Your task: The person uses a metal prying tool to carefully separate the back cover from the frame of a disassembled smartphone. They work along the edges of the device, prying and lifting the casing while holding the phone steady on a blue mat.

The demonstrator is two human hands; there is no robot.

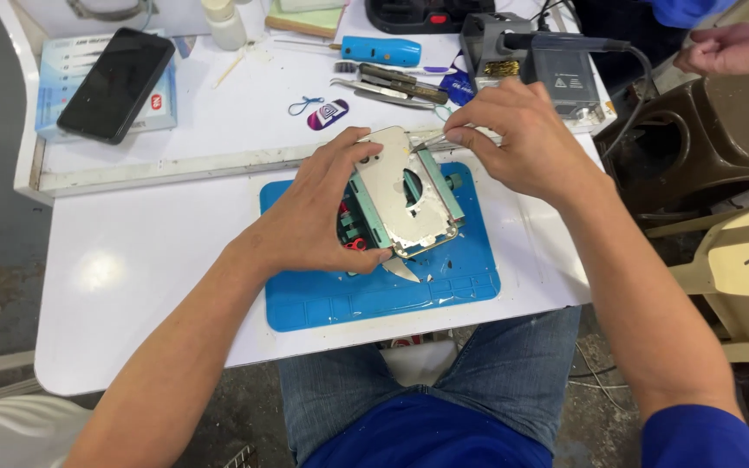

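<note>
The left hand (318, 212) is being closed around the phone shell (405, 195) at frame centre, over the blue mat (305, 303). The right hand (517, 139) is pinching tweezers (429, 141) at its top edge; a slip could likely scratch it or fling a small part.

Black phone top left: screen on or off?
Off, as far as shows: the phone lies flat on a blue box, its screen uniformly dark.

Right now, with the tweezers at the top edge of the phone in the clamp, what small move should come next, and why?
Probably ease the tweezers gently along that edge, since the right hand has their tips at the phone while the left hand steadies it in the clamp over the blue mat.
</note>
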